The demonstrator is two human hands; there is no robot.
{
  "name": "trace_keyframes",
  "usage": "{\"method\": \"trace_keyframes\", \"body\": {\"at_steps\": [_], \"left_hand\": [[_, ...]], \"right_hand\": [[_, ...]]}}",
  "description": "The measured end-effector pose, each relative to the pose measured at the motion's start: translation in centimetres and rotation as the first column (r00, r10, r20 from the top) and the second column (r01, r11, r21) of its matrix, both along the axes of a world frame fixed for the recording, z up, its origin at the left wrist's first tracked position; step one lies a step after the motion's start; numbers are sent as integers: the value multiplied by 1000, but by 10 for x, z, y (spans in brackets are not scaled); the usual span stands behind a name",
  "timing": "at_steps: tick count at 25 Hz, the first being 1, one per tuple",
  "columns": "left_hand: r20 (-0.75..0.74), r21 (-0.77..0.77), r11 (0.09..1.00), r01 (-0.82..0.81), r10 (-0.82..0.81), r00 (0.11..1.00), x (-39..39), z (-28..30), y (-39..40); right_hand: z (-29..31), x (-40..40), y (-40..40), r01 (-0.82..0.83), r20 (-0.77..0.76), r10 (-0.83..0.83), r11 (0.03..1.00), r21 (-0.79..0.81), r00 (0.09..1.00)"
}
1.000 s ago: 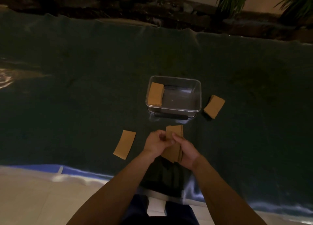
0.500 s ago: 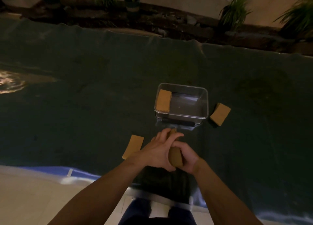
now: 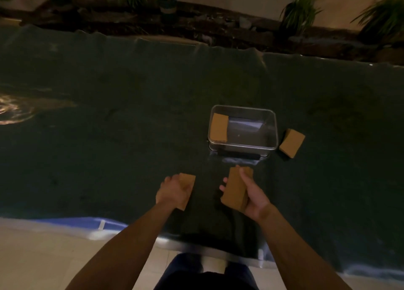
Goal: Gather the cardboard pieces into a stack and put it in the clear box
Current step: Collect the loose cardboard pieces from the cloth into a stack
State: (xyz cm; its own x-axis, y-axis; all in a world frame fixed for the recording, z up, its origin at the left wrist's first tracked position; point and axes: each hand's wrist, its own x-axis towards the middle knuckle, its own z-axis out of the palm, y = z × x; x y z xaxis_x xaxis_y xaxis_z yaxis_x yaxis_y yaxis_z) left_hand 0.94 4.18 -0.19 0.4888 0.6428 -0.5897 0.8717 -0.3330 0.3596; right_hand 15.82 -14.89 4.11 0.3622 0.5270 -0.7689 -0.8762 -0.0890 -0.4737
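Your left hand lies palm down over a loose cardboard piece on the dark green cloth, fingers curled onto it. My guess is you are pinning it so you can lift it and add it to the rest; whether the grip has actually closed, I cannot tell.

To the right, your right hand is wrapped around the gathered stack, thumb on top and fingertips showing at its left edge. You hold it tilted above the cloth, probably to keep the pieces squared while the other hand collects. The stack looks like tan, flat rectangles with edges roughly aligned.

Farther off sits the clear box, with one cardboard piece in its left end. Just beside the box's right wall another small cardboard pile rests on the cloth, not yet gathered.
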Motion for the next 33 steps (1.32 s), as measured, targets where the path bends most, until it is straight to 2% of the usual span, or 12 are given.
{"method": "trace_keyframes", "body": {"at_steps": [3, 6, 9, 12, 14, 17, 22, 26, 28, 30, 32, 33], "left_hand": [[-103, 39, 996, -81, 84, 991, -3, -12, -6], [-91, 133, 990, -51, 63, 994, 2, -18, -20], [-60, 85, 992, -91, 97, 994, 3, -25, -16], [125, -192, 971, -141, 167, 978, 8, -19, 4], [232, -495, 859, -127, 272, 934, 12, -2, 5], [300, -635, 772, 12, 232, 925, 23, 20, -7], [451, -415, 894, 168, 42, 892, 44, 35, -28], [423, -233, 922, 309, -190, 886, 49, 42, -30], [411, -45, 935, 353, -305, 859, 49, 50, -30], [536, -6, 916, 400, -335, 775, 48, 54, -29], [625, -185, 799, 572, -353, 696, 47, 57, -35], [594, -189, 733, 654, -445, 670, 49, 57, -41]], "right_hand": [[-4, -9, -2, 26, -75, -27, 1000, -17, 997], [-6, -16, 0, 47, -54, -50, 998, -49, 997], [-6, -17, 2, 60, -21, -61, 997, -53, 998], [-4, -16, 9, 35, 63, -30, 996, -79, 998], [-2, -17, 14, -6, 135, 24, 991, -132, 991], [2, -22, 24, -105, 186, 140, 976, -189, 973], [6, -26, 32, -156, 221, 205, 963, -218, 954], [12, -27, 28, -123, 228, 139, 989, -84, 964], [13, -28, 25, -88, 221, 96, 995, -48, 970], [14, -28, 21, -48, 216, 57, 998, -44, 975], [15, -27, 19, -4, 205, 9, 1000, -29, 979], [15, -27, 19, 4, 195, -2, 1000, -8, 981]]}}
